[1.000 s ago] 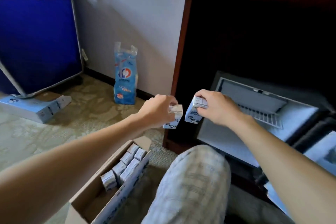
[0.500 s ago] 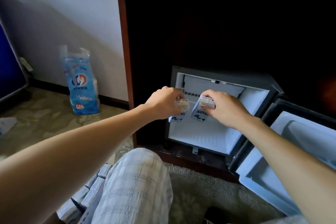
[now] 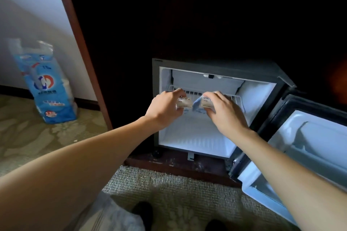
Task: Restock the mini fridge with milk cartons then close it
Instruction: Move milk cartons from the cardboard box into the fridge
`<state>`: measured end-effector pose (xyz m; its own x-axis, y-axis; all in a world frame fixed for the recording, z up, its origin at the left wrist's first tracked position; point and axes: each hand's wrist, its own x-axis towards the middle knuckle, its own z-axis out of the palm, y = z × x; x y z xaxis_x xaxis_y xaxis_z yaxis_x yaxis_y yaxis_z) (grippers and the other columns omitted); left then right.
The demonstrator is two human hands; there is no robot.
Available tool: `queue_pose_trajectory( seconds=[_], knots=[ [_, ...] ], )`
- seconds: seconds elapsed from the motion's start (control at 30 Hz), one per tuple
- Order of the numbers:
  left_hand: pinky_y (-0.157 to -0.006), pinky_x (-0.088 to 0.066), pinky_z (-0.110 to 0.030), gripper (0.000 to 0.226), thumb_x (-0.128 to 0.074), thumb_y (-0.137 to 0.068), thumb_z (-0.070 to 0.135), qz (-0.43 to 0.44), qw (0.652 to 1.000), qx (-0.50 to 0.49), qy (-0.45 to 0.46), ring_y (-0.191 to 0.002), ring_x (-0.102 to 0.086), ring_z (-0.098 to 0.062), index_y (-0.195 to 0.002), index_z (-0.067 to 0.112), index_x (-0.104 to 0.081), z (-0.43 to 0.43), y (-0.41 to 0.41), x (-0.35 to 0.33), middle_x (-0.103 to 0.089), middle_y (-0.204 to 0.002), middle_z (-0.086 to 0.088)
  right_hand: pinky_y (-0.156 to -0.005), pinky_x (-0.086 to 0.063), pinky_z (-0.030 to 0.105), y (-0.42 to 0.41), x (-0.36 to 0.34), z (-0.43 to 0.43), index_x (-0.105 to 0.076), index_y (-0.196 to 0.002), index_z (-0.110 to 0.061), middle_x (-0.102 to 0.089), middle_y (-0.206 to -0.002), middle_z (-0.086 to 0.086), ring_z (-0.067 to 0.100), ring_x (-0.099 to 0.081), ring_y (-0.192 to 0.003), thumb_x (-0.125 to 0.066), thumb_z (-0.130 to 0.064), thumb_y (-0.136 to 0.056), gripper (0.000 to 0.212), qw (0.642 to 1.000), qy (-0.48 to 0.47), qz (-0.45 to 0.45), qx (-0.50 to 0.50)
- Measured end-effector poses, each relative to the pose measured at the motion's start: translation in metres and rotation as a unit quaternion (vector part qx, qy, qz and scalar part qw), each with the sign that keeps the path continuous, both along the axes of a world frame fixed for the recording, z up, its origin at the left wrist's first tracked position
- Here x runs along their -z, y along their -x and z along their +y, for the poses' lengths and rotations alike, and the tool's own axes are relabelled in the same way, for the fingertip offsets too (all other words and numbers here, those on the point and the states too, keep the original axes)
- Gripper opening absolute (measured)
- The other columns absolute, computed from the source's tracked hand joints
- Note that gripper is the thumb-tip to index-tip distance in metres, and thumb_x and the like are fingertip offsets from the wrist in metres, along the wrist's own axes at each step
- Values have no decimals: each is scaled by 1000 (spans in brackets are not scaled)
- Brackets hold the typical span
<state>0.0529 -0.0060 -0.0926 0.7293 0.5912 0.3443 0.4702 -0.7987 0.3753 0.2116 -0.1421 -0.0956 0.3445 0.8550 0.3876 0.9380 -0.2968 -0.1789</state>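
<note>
- The mini fridge (image 3: 216,68) sits low inside a dark wooden cabinet (image 3: 80,43). Its door (image 3: 309,137) is swung wide open to the right, with the pale inner lining showing.
- The person's left hand (image 3: 165,108) is curled round a small milk carton (image 3: 184,102). The fingers and thumb pinch it near the top, and the printed end faces outward.
- The right hand (image 3: 227,112) grips a second carton (image 3: 203,104) the same way, fingers bent over its top edge.
- The two cartons are held side by side with a narrow gap between them. They are right at the fridge's mouth, level with the white wire shelf (image 3: 189,92) across the upper part of the interior.
- I cannot tell whether either carton touches the shelf; the hands cover the spot.
- Below the hands the fridge's white ribbed floor (image 3: 195,140) is in plain sight.
- Both forearms reach in from the lower corners, bare to the elbow.
- Left of the cabinet, a blue and white plastic pack (image 3: 48,88) stands upright on the patterned carpet (image 3: 169,202), close to the wall (image 3: 28,5).
</note>
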Motion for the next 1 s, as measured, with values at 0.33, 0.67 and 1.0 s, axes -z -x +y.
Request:
queue_pose_trajectory(
  seconds=[0.33, 0.67, 1.0],
  knots=[
    [-76, -56, -39, 43, -66, -87, 18, -34, 998, 28, -44, -98, -67, -25, -128, 24, -56, 18, -27, 20, -65, -126, 3, -77, -52, 37, -18, 16, 18, -58, -132, -20, -62, -120, -2, 27, -60, -106, -71, -15, -89, 45, 999, -36, -3, 27],
    [-69, -55, -38, 46, -64, -88, 13, -75, 997, 14, -31, -92, -64, -26, -130, 26, -51, 31, -43, 28, -61, -124, 1, -82, -50, 34, -18, 23, 39, -60, -125, -24, -57, -120, -7, 18, -58, -103, -75, -8, -86, 45, 984, -105, 143, 16],
    [-78, -56, -41, 44, -54, -99, 30, -133, 986, -61, 84, -103, -67, -22, -139, 28, -37, 47, -71, 58, -67, -123, 4, -65, -44, 4, -36, 53, 61, -57, -127, -23, -67, -114, -9, 4, -65, -91, -77, -19, -87, 45, 913, -181, 361, 62]
  ],
)
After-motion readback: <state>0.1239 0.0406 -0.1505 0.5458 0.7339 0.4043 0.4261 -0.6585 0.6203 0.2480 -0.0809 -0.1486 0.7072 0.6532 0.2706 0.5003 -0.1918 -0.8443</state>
